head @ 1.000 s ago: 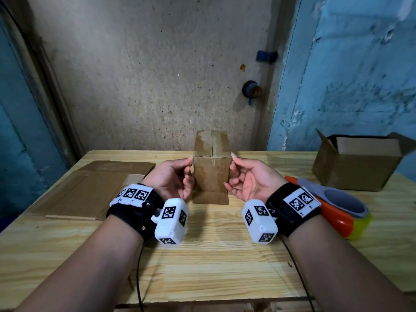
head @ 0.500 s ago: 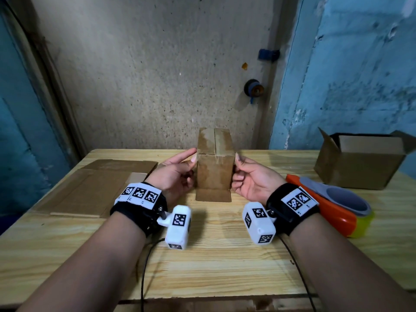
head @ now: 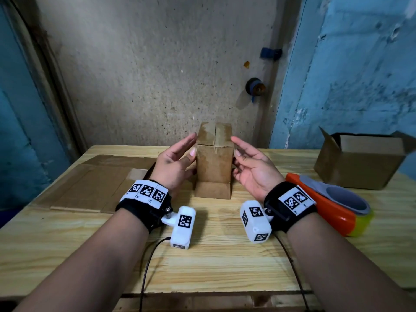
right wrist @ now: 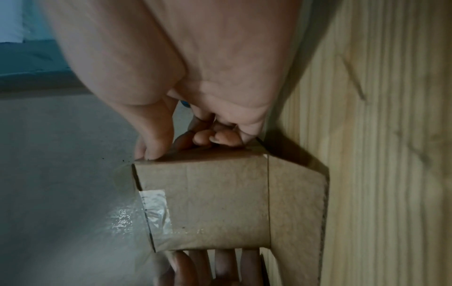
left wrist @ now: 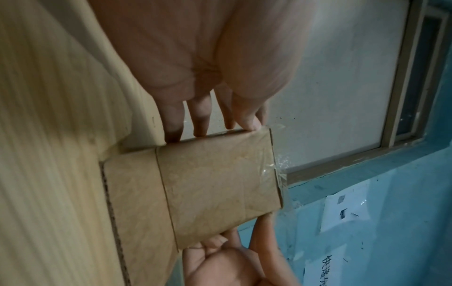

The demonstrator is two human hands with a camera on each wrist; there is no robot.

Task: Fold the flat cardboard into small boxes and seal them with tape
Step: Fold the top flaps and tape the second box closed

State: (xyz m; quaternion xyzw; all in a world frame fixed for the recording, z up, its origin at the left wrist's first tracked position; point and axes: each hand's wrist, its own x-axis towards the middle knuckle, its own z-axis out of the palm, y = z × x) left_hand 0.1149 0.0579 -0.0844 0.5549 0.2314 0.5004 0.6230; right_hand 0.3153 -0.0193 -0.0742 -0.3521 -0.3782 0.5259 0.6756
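Observation:
A small brown cardboard box stands upright on the wooden table. Its top flaps are closed, and clear tape runs over the seam and a little down the front. One bottom flap lies flat on the table, pointing toward me. My left hand is against the box's left side with straight fingers, the thumb near the top front edge. My right hand touches the right side: index finger reaching the top edge, the other fingers loosely bent against the wall. The box's back is hidden.
Flat cardboard sheets lie on the table at the left. An orange tape dispenser sits just right of my right wrist, and behind it stands a larger open cardboard box. A wall rises close behind the table.
Both hands have slid up the box's sides to its top edges and their fingers have straightened out. The box has stayed in place.

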